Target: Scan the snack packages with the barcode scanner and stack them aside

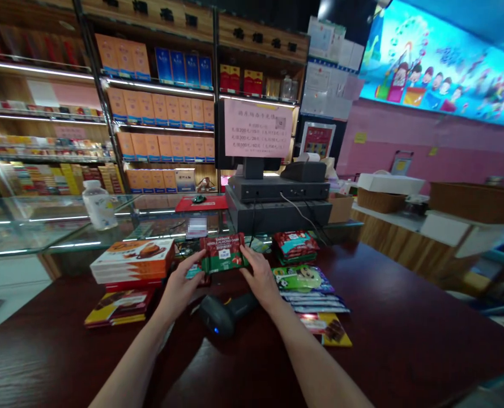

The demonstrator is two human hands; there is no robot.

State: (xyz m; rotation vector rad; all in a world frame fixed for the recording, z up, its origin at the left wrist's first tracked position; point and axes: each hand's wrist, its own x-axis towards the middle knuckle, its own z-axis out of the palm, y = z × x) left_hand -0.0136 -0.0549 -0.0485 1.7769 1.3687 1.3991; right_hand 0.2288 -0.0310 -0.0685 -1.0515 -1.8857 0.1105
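Note:
Both my hands hold a red and green chocolate packet (224,253) upright over the dark wooden counter (405,340). My left hand (179,286) grips its left edge, fingers closed on it. My right hand (260,277) grips its right edge. A black barcode scanner (224,314) lies on the counter just below the packet, between my wrists, with a small blue light on. Under the packet, partly hidden, lies another small packet.
Orange flat boxes (133,259) are stacked on the left above other bars (116,307). Right of my hands lie red packets (297,245), a green packet (303,277) and several flat bars (326,328). A cash register (277,198) stands behind, beside a glass display case (43,226) bearing a plastic bottle (99,207).

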